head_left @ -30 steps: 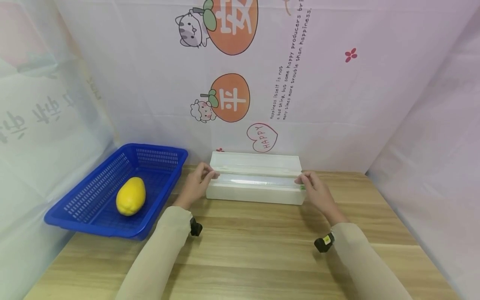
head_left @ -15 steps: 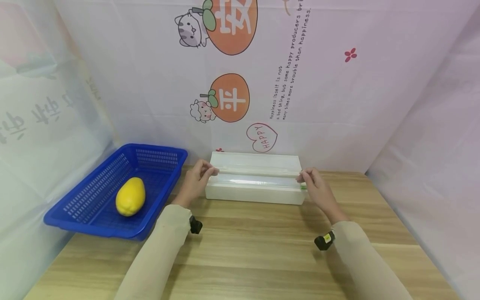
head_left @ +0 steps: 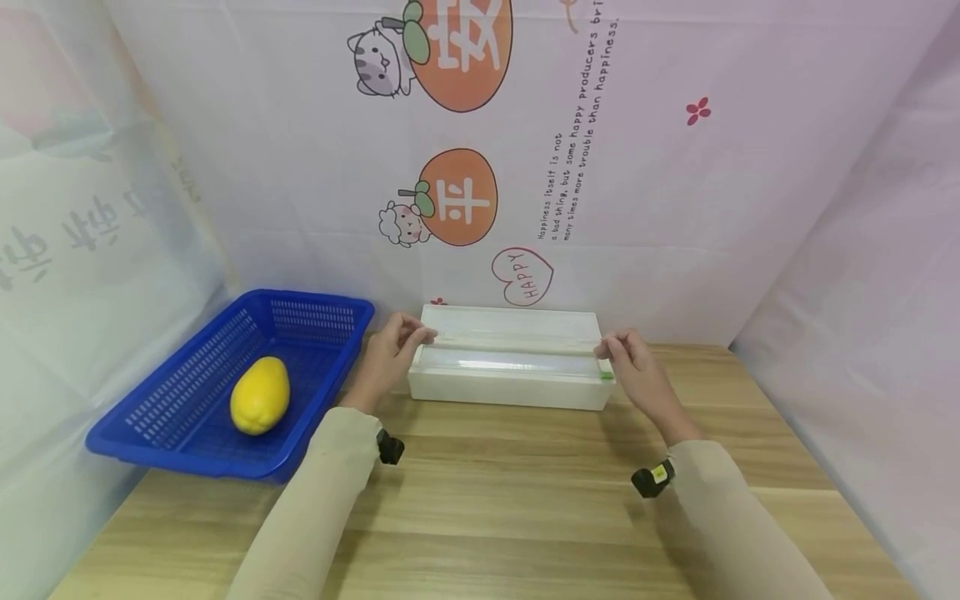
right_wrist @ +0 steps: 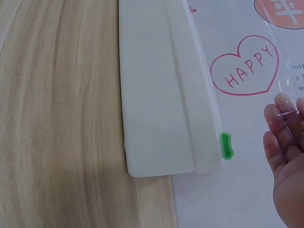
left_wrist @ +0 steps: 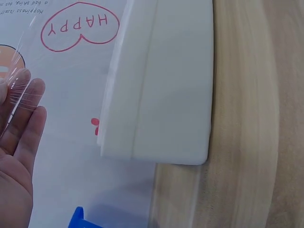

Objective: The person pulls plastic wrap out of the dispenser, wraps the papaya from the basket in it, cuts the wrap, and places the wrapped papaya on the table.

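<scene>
A white cling film box (head_left: 510, 392) stands against the back wall with its lid (head_left: 517, 320) raised, a shiny roll of film (head_left: 495, 362) showing inside. Above its left end my left hand (head_left: 390, 357) pinches the edge of clear cling film (left_wrist: 24, 97), which creases over the fingers in the left wrist view. The other end of that edge is pinched by my right hand (head_left: 641, 379), above the box's right end; wrinkled film crosses its fingertips in the right wrist view. A green slider (right_wrist: 227, 146) sits at the right end of the box.
On the left is a blue plastic basket (head_left: 180, 462) holding a yellow lemon-like fruit (head_left: 260, 396). The wooden table (head_left: 510, 500) extends in front of the box. Printed white cloth (head_left: 645, 208) hangs behind and on both sides.
Both hands have risen slightly from the box with the film edge between them. More of the green slider shows now. The box and basket stay put.
</scene>
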Available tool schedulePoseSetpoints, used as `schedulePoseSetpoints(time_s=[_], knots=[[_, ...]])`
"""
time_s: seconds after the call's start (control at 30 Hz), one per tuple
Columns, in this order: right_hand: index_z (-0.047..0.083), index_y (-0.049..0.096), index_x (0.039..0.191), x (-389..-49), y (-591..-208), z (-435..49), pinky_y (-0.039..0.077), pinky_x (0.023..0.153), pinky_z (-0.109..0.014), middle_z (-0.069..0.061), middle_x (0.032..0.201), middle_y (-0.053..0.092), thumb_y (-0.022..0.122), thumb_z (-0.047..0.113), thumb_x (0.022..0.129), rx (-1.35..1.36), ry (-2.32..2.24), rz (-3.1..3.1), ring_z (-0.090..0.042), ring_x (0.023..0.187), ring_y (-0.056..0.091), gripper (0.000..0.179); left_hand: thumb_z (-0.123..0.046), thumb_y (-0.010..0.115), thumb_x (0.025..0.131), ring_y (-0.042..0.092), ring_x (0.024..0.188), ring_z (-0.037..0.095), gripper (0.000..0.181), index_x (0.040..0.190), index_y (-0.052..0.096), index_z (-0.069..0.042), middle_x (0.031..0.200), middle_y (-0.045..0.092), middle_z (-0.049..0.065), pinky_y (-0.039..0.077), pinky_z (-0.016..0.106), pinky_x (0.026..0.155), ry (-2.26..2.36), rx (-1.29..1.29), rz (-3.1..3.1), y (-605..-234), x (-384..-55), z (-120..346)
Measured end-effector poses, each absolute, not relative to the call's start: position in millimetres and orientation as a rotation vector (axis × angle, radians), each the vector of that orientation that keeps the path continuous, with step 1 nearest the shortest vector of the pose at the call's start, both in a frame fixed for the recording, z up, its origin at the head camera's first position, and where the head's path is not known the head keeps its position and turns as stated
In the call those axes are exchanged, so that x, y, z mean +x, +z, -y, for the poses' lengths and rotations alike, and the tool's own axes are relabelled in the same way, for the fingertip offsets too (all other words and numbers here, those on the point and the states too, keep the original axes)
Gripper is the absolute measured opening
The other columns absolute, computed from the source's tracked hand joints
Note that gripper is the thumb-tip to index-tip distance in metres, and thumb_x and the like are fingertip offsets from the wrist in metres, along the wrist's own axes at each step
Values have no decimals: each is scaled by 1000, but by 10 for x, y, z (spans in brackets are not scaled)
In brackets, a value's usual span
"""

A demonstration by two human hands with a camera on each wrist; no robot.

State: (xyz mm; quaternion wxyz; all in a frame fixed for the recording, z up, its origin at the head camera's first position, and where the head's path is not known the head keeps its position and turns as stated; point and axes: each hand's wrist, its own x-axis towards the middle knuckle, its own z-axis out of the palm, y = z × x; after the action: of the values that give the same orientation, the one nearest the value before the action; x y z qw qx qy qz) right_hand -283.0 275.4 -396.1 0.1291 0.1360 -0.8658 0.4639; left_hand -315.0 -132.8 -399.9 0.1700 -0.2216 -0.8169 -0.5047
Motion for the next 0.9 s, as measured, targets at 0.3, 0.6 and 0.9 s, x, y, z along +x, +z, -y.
schedulePoseSetpoints(time_s=[0.3,0.6,0.9], knots=[[-1,49,123,-2814,-3835,-2746,45,104,-32,-15,116,62,34,35,110,420,1359,2486,-27,112,59,41,-27,49,107,69,100,18,18,112,55,-10,108,74,2,55,44,89,-1356,-676,2269,-3904,-3140,1326],[-3,50,124,-2765,-3745,-2740,46,99,-27,-16,115,63,37,31,110,455,1356,2434,-25,109,59,39,-28,48,107,68,101,17,18,111,54,-11,109,73,1,53,44,93,-1362,-682,2264,-3796,-3091,1323],[-4,51,122,-2716,-3658,-2731,45,93,-17,-16,111,63,38,24,110,514,1347,2367,-21,104,61,33,-24,51,107,69,99,14,13,110,55,-12,107,74,0,55,39,90,-1360,-706,2225,-3708,-3061,1340]])
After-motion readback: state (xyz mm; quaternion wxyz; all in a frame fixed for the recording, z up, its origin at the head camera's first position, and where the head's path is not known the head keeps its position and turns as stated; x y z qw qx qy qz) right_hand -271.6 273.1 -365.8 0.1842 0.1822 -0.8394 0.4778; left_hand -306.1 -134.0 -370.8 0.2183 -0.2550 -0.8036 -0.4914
